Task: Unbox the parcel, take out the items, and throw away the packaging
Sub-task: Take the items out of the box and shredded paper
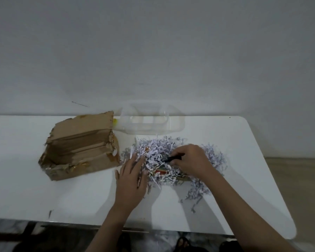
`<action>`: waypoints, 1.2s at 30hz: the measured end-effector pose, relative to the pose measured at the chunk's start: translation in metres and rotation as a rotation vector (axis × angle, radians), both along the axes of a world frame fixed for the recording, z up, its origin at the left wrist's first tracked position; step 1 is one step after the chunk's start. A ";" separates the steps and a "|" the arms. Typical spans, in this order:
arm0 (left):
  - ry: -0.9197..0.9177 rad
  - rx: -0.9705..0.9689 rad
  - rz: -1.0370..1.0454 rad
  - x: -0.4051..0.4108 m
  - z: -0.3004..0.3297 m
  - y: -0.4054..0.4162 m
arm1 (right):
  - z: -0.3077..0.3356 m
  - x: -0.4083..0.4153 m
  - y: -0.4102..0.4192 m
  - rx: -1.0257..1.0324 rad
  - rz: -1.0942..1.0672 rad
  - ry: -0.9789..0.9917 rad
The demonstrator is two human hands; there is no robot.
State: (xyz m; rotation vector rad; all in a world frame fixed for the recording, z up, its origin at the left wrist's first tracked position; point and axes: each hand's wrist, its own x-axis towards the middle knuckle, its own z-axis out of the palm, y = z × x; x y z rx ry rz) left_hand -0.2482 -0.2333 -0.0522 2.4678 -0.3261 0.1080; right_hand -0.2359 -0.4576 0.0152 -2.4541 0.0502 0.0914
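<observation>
At the bottom edge of the view, dark shapes that look like feet in sandals [183, 241] show below the desk's near rim, though they are too dim to make out well. Two bare forearms reach up from there over the white desk [44, 197].

The left hand [131, 180] lies palm down on the desk at the near left edge of a heap of shredded paper [158, 151]; its fingers [135, 160] are straight and spread, their tips pushed in among the pale lilac strips, holding nothing. The right hand [191, 159] rests on top of the heap, just right of its middle, with its fingers curled and pinching a small black object [174, 158] that sticks out to the left; what the object is cannot be told. Between the two hands, half buried under the strips, lies a flat item with red and green on it [162, 171], mostly hidden.

The shredded paper spreads across the middle right of the desk, with loose strands trailing toward the near right.

Left of the heap, close beside it, stands the torn cardboard box [80, 148], open, with its ragged flap tipped up at the back. Its inside looks bare.

Behind the heap, at the desk's far edge against the grey wall [153, 51], sits a clear plastic tray [153, 122], with a small yellow thing [115, 121] at its left end beside the box flap.
</observation>
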 end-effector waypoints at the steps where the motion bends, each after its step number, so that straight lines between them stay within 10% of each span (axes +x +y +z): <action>1: -0.006 -0.011 -0.003 -0.001 -0.003 0.000 | 0.003 -0.001 -0.002 0.043 -0.020 -0.030; 13: -0.108 -0.055 -0.059 -0.005 -0.015 -0.002 | 0.040 -0.018 -0.071 0.161 -0.387 -0.504; 22: -0.112 -0.022 -0.046 -0.009 -0.020 0.000 | -0.031 -0.011 -0.116 0.081 -0.855 -0.325; 31: -0.117 0.003 -0.027 -0.009 -0.022 0.001 | -0.014 -0.033 -0.052 0.096 -0.462 -0.442; 36: -0.101 0.013 -0.017 -0.010 -0.020 0.001 | -0.006 -0.043 0.001 -0.002 0.133 0.006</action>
